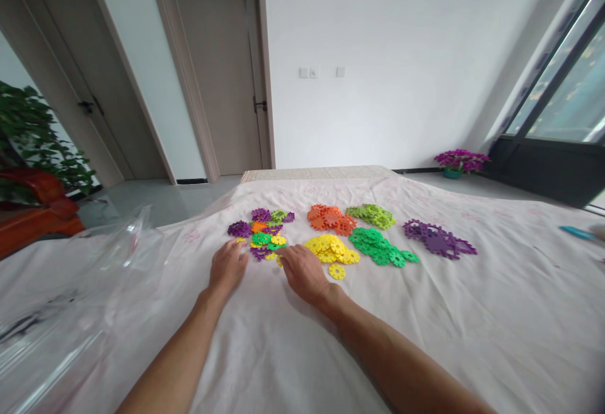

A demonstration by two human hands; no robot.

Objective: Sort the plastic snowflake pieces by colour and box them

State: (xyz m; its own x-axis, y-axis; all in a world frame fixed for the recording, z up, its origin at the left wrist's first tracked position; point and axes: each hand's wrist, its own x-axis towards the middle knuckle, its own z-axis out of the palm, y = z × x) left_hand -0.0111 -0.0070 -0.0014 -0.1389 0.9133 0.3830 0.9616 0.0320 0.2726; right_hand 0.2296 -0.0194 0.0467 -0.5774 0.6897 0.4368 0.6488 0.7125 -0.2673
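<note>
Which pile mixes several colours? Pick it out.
The leftmost pile, by the left hand: it alone mixes purple, orange, yellow and green pieces.

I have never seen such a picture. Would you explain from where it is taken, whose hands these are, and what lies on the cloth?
There is no machine here: these are a person's bare left hand and right hand, seen by one head-worn camera looking forward and down. On the pale cloth lie notched pieces: a mixed pile by both hands and, to its right, an orange pile, light green pile, yellow pile, darker green pile and purple pile. Clear plastic lies at the picture's left. Whether either hand grips a piece, I cannot tell.
</note>
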